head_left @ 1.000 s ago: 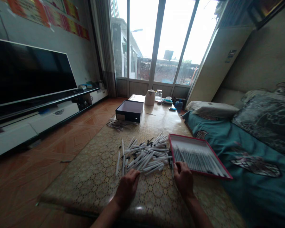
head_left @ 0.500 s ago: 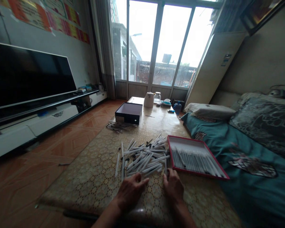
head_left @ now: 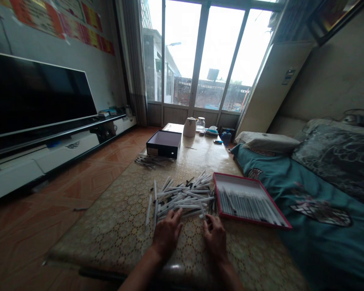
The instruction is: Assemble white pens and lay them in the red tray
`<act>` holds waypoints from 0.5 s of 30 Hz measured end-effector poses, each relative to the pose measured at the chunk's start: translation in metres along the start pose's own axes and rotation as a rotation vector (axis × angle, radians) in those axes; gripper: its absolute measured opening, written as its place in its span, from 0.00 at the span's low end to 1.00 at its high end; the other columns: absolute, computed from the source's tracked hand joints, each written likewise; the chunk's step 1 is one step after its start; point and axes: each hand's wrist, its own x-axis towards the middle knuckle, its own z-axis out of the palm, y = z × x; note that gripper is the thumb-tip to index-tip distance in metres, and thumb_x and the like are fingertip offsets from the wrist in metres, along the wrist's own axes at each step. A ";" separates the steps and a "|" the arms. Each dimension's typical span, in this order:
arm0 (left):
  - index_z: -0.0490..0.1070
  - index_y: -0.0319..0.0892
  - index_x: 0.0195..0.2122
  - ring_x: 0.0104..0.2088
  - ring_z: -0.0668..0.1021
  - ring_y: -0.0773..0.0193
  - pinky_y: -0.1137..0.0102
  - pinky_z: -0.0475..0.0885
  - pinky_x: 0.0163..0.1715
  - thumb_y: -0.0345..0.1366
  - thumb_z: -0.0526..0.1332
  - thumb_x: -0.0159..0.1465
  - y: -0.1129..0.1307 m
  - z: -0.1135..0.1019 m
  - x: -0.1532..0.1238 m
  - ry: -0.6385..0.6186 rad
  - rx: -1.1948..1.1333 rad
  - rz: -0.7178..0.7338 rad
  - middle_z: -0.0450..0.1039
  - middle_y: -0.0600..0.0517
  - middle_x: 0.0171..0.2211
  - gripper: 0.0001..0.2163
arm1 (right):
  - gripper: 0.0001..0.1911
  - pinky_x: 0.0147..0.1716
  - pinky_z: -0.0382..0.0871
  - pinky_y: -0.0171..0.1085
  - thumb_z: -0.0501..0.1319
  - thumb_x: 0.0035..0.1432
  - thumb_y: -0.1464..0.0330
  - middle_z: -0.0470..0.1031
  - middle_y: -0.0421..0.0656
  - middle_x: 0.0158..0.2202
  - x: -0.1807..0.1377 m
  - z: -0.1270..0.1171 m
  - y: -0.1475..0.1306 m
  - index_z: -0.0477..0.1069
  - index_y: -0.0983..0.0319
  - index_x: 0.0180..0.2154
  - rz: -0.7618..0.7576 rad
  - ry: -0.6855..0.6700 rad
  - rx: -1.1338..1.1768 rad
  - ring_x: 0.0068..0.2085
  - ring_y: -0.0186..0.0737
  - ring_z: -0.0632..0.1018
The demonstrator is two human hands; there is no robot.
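Note:
A loose pile of white pens (head_left: 185,196), several with black caps or ends, lies on the patterned tabletop in front of me. My left hand (head_left: 168,231) reaches to the near edge of this pile, fingers stretched forward and thumb apart, touching the nearest pens. Close beside it on the right, my right hand (head_left: 215,233) has its fingers curled, pinching the near end of one pen (head_left: 202,210) at the pile's right corner. To the right lies an open red-rimmed box (head_left: 255,180), holding a row of similar pens (head_left: 248,204).
A dark open box (head_left: 162,151) stands farther back, with thin dark sticks (head_left: 148,161) by it. Beyond are a kettle (head_left: 189,127), a glass jar (head_left: 200,123) and a tissue pack (head_left: 211,130). A teal-covered sofa (head_left: 291,182) borders the table's right side.
My left hand has moved forward onto the near pens and its fingers have straightened. My right hand has shifted left, and the pen at its fingertips now leans at the pile's edge.

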 end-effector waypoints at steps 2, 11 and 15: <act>0.65 0.46 0.52 0.39 0.76 0.58 0.65 0.69 0.38 0.34 0.52 0.61 -0.002 -0.002 -0.001 0.075 -0.108 0.000 0.71 0.45 0.43 0.17 | 0.12 0.35 0.69 0.36 0.53 0.56 0.66 0.73 0.46 0.34 -0.005 0.000 -0.003 0.70 0.62 0.40 -0.010 -0.001 0.071 0.34 0.41 0.76; 0.70 0.42 0.34 0.34 0.76 0.60 0.67 0.70 0.35 0.33 0.54 0.61 0.016 0.002 -0.016 0.147 -0.432 0.027 0.73 0.48 0.32 0.06 | 0.09 0.35 0.68 0.36 0.54 0.57 0.66 0.73 0.44 0.33 -0.012 0.007 -0.020 0.72 0.60 0.36 -0.069 -0.101 0.233 0.35 0.40 0.75; 0.66 0.42 0.33 0.31 0.75 0.61 0.67 0.69 0.32 0.32 0.53 0.60 0.020 0.010 -0.020 0.221 -0.433 0.010 0.71 0.50 0.29 0.04 | 0.09 0.35 0.68 0.36 0.56 0.55 0.66 0.73 0.44 0.33 -0.016 0.008 -0.024 0.71 0.61 0.36 -0.034 -0.110 0.284 0.34 0.39 0.74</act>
